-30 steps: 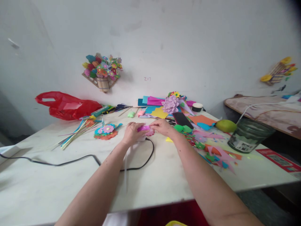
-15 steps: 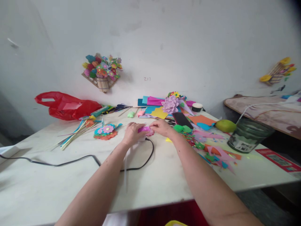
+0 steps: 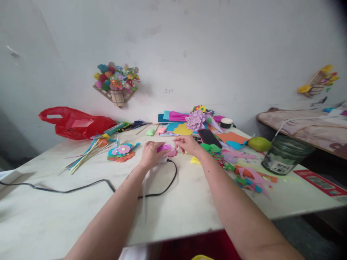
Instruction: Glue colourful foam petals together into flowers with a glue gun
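My left hand [image 3: 152,154] holds a magenta piece [image 3: 164,148] between thumb and fingers, near the middle of the table. A pink scalloped piece [image 3: 172,153] shows just right of it, low between the hands. My right hand [image 3: 186,144] is raised a little to the right, its fingers slightly apart and bent, and nothing is clearly visible in them. A white object with a black cord [image 3: 176,173] lies partly hidden below my left hand, and a clear stick [image 3: 144,202] extends toward the table's front edge.
Layered foam flowers [image 3: 121,151], paper strips [image 3: 84,156] and a red bag [image 3: 77,122] are on the left. On the right are a phone [image 3: 209,138], foam scraps [image 3: 245,173], a yellow-green fruit [image 3: 259,144] and a glass jar [image 3: 287,155]. Coloured sheets [image 3: 176,127] lie behind.
My right hand has come slightly away from the magenta piece and its fingers have spread. My left hand keeps hold of the piece, having barely moved.
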Tool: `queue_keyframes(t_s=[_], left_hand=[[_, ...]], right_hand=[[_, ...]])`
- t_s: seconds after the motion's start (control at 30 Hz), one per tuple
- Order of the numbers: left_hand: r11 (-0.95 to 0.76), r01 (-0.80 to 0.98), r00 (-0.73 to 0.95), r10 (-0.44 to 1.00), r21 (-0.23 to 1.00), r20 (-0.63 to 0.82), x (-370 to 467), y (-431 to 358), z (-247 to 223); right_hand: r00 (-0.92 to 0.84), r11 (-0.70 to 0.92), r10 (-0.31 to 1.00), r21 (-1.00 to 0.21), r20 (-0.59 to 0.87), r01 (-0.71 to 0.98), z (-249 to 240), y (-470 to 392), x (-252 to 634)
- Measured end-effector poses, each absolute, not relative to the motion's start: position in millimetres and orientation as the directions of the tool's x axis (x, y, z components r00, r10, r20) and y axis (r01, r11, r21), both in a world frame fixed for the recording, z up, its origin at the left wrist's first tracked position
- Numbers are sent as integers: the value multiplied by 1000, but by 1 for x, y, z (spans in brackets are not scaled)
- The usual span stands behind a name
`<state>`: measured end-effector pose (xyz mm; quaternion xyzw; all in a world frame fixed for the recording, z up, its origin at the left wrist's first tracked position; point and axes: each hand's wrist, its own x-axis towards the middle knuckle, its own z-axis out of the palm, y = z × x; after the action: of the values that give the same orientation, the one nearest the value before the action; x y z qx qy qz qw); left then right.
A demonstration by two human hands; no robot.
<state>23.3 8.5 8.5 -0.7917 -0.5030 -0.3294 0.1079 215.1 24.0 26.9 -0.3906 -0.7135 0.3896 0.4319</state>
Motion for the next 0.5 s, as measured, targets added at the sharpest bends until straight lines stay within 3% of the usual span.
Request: queue_keyframes(t_s=[0.17,0.5], left_hand=[[-457,874,268,737,165,620,24,8,10],[-466,861,248,734,203,632,25,7,10]], right_hand=[[-360,254,902,-967,238,-5,31,19,217],[-428,170,882,-980,198,-104,21,28,225]])
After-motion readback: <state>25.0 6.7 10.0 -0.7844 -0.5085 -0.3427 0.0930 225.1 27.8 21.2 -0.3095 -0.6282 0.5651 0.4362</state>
